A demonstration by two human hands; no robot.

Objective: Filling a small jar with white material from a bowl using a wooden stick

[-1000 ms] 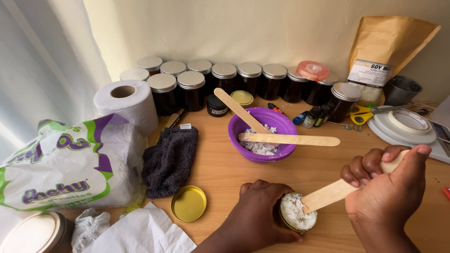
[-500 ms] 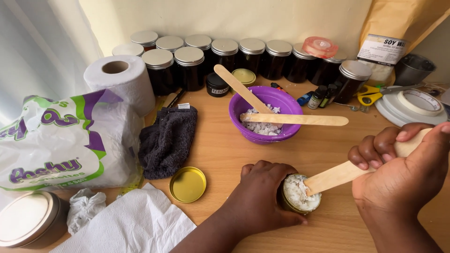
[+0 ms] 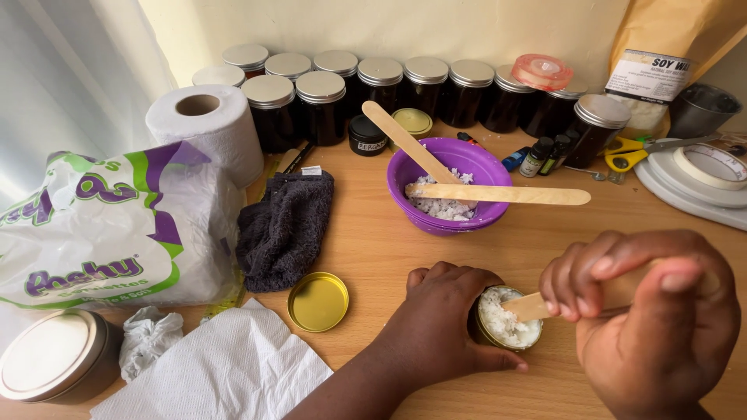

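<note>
A light wooden tabletop [image 3: 373, 241] is seen from the head camera, set against a pale cream wall, with a white curtain hanging at the left. Along the back of the table a row of dark glass jars with silver metal lids [image 3: 373, 89] is lined up. A white toilet roll [image 3: 206, 124] stands at the left, and a white plastic pack printed in green and purple [image 3: 101, 233] is laid in front of it. A dark grey knitted cloth [image 3: 284, 229] is spread beside the pack, and a loose round gold metal lid [image 3: 317, 301] lies just below it. A crumpled white paper towel [image 3: 226, 373] is placed at the near edge. A purple plastic bowl [image 3: 449, 187] holding white flakes sits in the middle, with two flat wooden sticks resting across it.

Near the front edge, a small round gold tin filled with white flakes [image 3: 507, 317] is stood upright on the table. The left hand [image 3: 443, 323] is wrapped around the tin's left side, with fingers curled behind it and the thumb laid along its front. The right hand [image 3: 654, 319] is closed around a flat wooden spatula [image 3: 529, 307], just to the right of the tin. The spatula's tip is pressed into the flakes inside the tin.
</note>
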